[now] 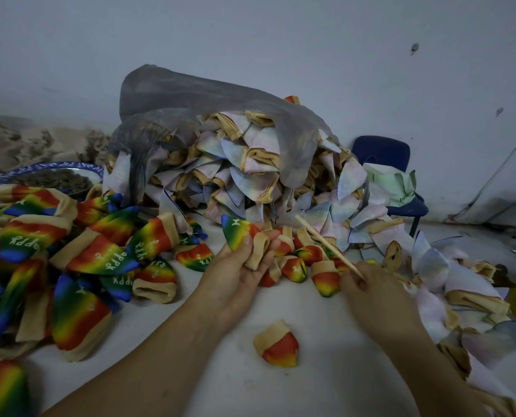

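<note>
I see a white table (235,386). At nine o'clock a spread of rainbow cloth pieces (79,257) lies on it. At twelve sits a heap of pale cloth pieces (235,164) under a grey plastic bag (190,91). A lone rainbow piece (277,346) lies near six, a blue-rimmed plate (49,166) at ten.

Left hand (235,270) holds pouch (239,233), right hand (371,293) apparent chopstick (325,242)

The left forearm comes in from 7 o'clock; the left hand (235,267) is palm-up, fingers curled round a rainbow pouch (238,233). The right hand (374,288), entering from 5 o'clock, pinches a stick (325,245).
</note>
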`<state>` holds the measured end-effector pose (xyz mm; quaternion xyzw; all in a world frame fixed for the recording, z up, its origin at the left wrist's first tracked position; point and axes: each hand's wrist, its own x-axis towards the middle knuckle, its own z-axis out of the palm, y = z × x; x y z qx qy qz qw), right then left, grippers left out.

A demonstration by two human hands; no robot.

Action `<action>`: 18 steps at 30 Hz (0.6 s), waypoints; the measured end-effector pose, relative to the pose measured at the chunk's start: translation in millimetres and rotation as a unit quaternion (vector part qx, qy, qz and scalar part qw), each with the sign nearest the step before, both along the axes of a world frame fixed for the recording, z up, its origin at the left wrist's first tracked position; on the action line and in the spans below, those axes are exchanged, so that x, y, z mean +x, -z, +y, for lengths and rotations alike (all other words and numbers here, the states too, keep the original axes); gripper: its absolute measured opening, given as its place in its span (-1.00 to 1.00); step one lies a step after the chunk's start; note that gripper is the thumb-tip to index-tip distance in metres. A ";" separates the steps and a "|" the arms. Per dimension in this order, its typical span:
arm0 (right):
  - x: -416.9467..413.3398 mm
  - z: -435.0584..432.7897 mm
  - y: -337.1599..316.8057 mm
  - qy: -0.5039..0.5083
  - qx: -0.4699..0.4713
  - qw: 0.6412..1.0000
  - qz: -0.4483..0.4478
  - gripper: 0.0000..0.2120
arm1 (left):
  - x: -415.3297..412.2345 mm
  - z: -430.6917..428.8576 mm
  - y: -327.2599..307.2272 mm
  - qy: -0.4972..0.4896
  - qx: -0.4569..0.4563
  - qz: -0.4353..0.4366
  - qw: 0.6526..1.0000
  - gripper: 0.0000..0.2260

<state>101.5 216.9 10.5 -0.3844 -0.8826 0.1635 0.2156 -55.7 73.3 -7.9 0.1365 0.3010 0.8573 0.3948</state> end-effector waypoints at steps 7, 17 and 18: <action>-12.7 -39.3 -9.9 -0.109 -0.251 0.936 0.220 -0.74 | 16.4 5.9 8.2 0.139 -0.036 0.179 0.973 -0.65; -19.8 -44.5 -0.4 -0.176 -0.182 0.953 0.166 -0.86 | 10.9 4.6 5.8 0.085 -0.056 0.145 0.984 -0.76; -20.7 -45.2 -0.4 -0.175 -0.178 0.954 0.168 -0.84 | 9.7 4.3 5.7 0.081 -0.047 0.118 0.989 -0.79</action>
